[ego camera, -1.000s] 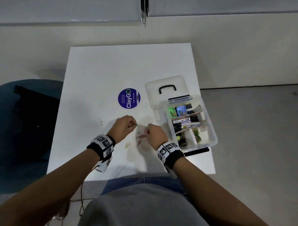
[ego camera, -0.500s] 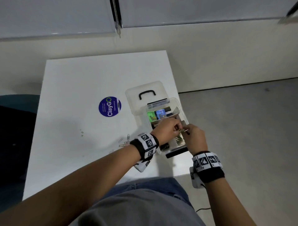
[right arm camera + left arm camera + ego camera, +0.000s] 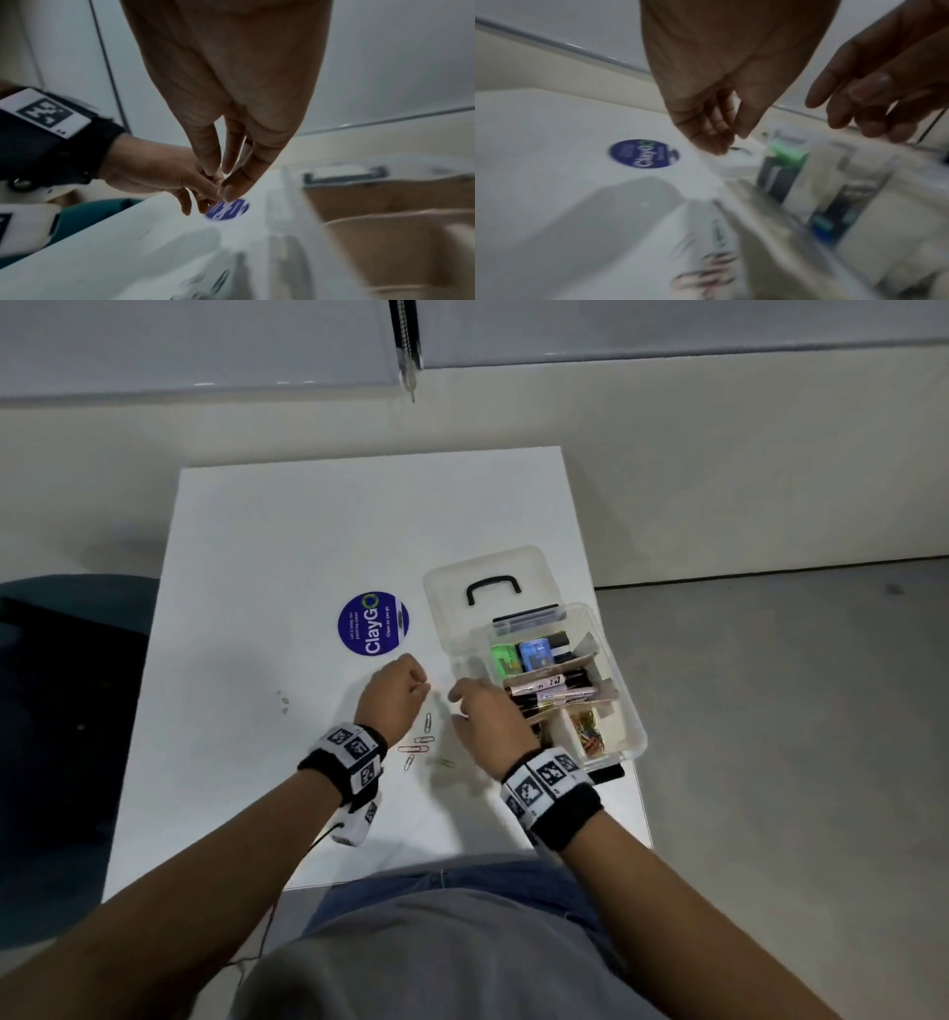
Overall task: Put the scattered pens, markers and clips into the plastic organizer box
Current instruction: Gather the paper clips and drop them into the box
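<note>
I'm working w/ both hands just left of the box (image 3: 624, 706), which is sitting open on the counter (image 3: 287, 557) w/ its lid (image 3: 452, 577) flipped back. My left hand (image 3: 393, 698) is hanging above the counter, fingers loosely curled; can't tell if that grip is pinching anything, the wrist pic is too blurred. My right hand (image 3: 485, 719) is hovering beside the box's left wall, grip relaxed and part spread, holding nothing.

Loose clips (image 3: 418, 744) are lying on the counter left of the box, between my two wrists, approx four or five, apart from each other. Clips already sorted (image 3: 590, 734) are piling in the box's near compartment; markers (image 3: 552, 688) are lying in the middle one.

To do this step well, I'm judging: drop low, pinch one clip by its edge or slide it to get a nail under, since flat wire sits tight on a smooth top. Then carry over the wall, not through it.

A round blue sticker (image 3: 373, 624) is sitting farther left of the box, out of the way. My own right wrist is the main thing crowding the clips.
</note>
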The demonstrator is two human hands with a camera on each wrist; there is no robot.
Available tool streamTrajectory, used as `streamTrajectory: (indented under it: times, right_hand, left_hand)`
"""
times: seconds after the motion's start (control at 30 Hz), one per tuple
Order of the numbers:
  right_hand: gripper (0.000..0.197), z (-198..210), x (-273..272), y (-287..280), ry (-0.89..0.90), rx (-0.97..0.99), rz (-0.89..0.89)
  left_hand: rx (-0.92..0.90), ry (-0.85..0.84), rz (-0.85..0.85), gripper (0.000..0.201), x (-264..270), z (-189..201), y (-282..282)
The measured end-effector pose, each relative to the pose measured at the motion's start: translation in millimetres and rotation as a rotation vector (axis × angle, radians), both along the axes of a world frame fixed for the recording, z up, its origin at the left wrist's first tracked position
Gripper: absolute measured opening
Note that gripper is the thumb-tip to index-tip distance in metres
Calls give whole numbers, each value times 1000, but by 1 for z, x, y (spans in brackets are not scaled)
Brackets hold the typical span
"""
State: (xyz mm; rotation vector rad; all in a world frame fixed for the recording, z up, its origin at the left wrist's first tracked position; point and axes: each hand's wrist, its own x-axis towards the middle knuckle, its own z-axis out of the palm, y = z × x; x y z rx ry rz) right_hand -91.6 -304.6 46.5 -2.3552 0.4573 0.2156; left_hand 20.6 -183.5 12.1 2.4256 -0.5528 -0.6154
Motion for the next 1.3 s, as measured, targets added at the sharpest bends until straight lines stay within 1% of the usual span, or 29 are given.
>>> streamTrajectory:
  times: [0.07,0.13,0.2,0.23,0.27,0.33,0.4,0.43,0.47,0.57,0.63,0.67,0.73,0.8,0.83,0.9,0.93,0.97,1.0,1.07,1.17,1.3]
  right_hand:
    - [27,-22,19,26,162,-24,86]
    - [29,-46,29,42,332,-65,142]
    - [34,-66,30,48,464,-93,176]
    - [36,-75,29,49,505,-115,191]
    - [39,-82,27,50,527,-142,201]
    - [41,-92,23,51,510,-197,221]
    - [38,-99,19,49,463,-236,234]
    - [36,-101,18,46,457,-244,217]
    - [35,-103,19,43,457,-236,176]
    - [37,-107,28,35,423,-184,-20]
    - [36,-108,39,33,358,-163,-84]
    - [36,-109,45,33,330,-150,-74]
    - [38,-109,56,36,292,-133,20]
    - [35,-108,61,41,282,-105,120]
    - [33,-108,61,43,290,-93,162]
    - [33,-109,55,45,294,-85,223]
    - [32,-111,52,46,294,-87,244]
    - [31,-112,48,47,293,-89,265]
    - [31,-113,44,47,291,-94,290]
    - [31,-114,39,48,279,-114,334]
    - [27,-118,36,53,267,-161,337]
    - [25,-117,37,59,323,-205,314]
  left_hand:
    - [282,19,-30,17,6,-18,34]
    - [518,100,-85,36,1,-33,60]
    - [619,176,-93,49,-8,-44,79]
    - [629,192,-91,50,-14,-50,85]
    - [620,195,-93,48,-19,-56,89]
    - [569,177,-125,36,-28,-68,92]
    - [517,149,-165,25,-31,-75,91]
    - [499,150,-159,23,-30,-77,90]
    - [483,149,-138,23,-28,-77,89]
    - [417,108,-53,22,-14,-77,83]
    - [362,86,-13,21,-5,-76,77]
    - [329,80,-14,20,-2,-76,73]
    - [246,76,-63,20,2,-78,66]
    - [172,101,-145,28,1,-80,62]
    - [159,119,-191,39,-1,-81,62]
    - [186,117,-263,64,-11,-84,65]
    - [219,86,-293,74,-16,-86,67]
    - [257,42,-320,78,-22,-88,68]
    - [286,-1,-335,77,-27,-90,67]
    - [284,-52,-324,62,-32,-92,65]
    - [224,-58,-307,37,-32,-92,63]
    - [200,-37,-304,18,-31,-93,64]
